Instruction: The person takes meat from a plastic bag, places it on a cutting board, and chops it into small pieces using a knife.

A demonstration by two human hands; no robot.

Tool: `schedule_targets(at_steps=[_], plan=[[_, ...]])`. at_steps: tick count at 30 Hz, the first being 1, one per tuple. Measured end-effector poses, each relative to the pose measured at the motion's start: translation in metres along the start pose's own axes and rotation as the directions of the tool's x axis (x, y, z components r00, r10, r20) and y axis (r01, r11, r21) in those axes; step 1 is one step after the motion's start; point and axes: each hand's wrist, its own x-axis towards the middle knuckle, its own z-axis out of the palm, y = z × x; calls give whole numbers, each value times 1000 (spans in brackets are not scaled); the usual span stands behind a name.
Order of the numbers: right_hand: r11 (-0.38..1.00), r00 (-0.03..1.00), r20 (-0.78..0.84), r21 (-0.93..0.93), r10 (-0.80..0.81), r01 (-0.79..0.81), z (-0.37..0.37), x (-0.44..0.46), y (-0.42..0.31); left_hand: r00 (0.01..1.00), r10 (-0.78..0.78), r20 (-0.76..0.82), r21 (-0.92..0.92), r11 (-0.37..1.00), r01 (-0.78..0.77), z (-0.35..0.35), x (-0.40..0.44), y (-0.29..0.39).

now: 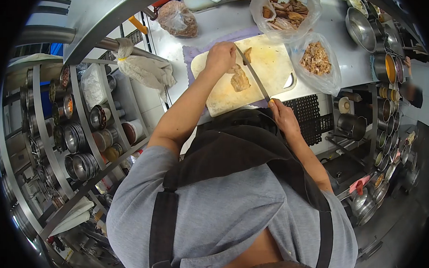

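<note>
A long knife lies across the pale cutting board, its yellowish handle in my right hand. Near the blade's far end, my left hand has its fingers curled down at the board; what they press on is mostly hidden. A light brown piece of food rests on the board just left of the blade. Another small brown piece is at the blade's right side, near its tip. Under the board is a purple cloth.
Beyond the board sits an open plastic bag of brown pieces, with a bag of chopped bits to its right. A tied bag is at the back left. Metal bowls stand right; a cloth hangs left.
</note>
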Motion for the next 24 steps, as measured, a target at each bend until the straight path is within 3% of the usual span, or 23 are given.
schedule_targets(at_steps=[3,6,8,9,11,12,14,17,24], plan=[[999,999,-25,-25,-22,22,4,1,6,999,16,-50,11,1000,-15,0,18,7],[998,999,-12,-57,-30,29,3,3,8,976,136,-169,-40,989,-144,6,37,18],[996,999,-15,-81,-38,36,2,5,9,988,152,-19,13,988,-152,8,47,23],[994,999,-18,-101,-46,44,1,6,10,988,153,-17,9,988,-153,6,50,25],[993,999,-8,-109,-47,46,-1,8,12,940,94,328,75,989,-125,0,49,25],[992,999,4,-117,-53,53,-2,9,11,937,93,336,75,989,-125,2,45,19],[992,999,30,-121,-37,40,-5,11,9,906,208,367,116,957,-267,5,37,6],[991,996,73,-125,-44,53,-7,17,13,917,247,312,44,961,-274,5,33,-4],[976,993,121,-217,11,16,-11,18,8,929,75,362,125,984,-128,6,48,20]])
